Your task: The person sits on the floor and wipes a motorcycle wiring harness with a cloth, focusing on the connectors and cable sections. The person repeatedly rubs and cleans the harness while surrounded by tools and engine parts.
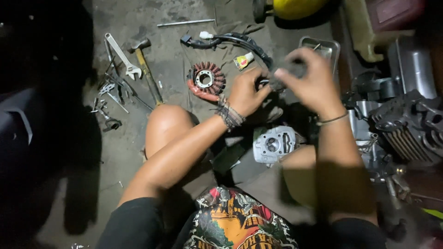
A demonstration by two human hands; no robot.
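My left hand [247, 92] and my right hand [311, 78] meet above the floor, both closed on a small dark engine part [286, 74] wrapped in a grey rag. The part itself is blurred and mostly hidden by my fingers. A woven band circles my left wrist, a thin bracelet my right. Just left of my left hand lies a round stator coil [206, 79] with copper windings and a black wiring harness [235, 41]. Below my hands, between my knees, sits a silver cylinder head [274, 144].
An adjustable wrench [122, 56], a hammer [146, 69] and several small tools lie at the left on the concrete floor. A metal tray [323, 46] is behind my right hand. A dark finned engine block [408, 124] stands at the right. A small tube [243, 60] lies near the harness.
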